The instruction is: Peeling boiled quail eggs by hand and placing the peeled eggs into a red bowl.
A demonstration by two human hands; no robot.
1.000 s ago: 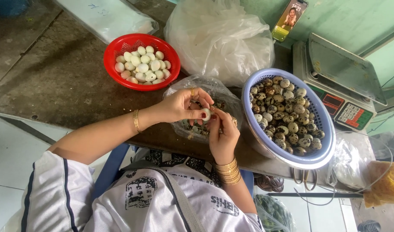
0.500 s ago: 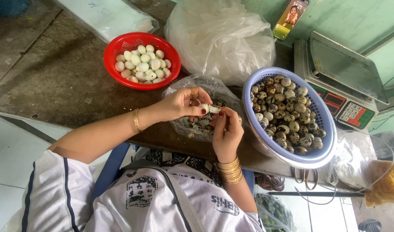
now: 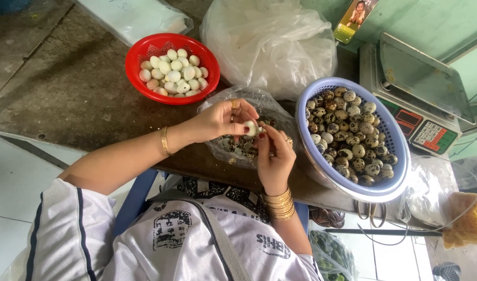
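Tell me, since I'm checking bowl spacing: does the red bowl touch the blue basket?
Apart. The head view shows the red bowl and blue basket separated by bare table and a clear bag.

Grey worktop [image 3: 66, 99] — pale tiled floor [image 3: 9, 171] below, green wall [image 3: 436, 26] behind.

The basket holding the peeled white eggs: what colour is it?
Red basket, clearest in the head view.

Two baskets here, one red [image 3: 136, 57], one blue [image 3: 392, 136]; one scale [image 3: 425, 99]; three clear bags [image 3: 269, 36]; two hands [image 3: 217, 120], one peeled egg [image 3: 250, 128] between them.
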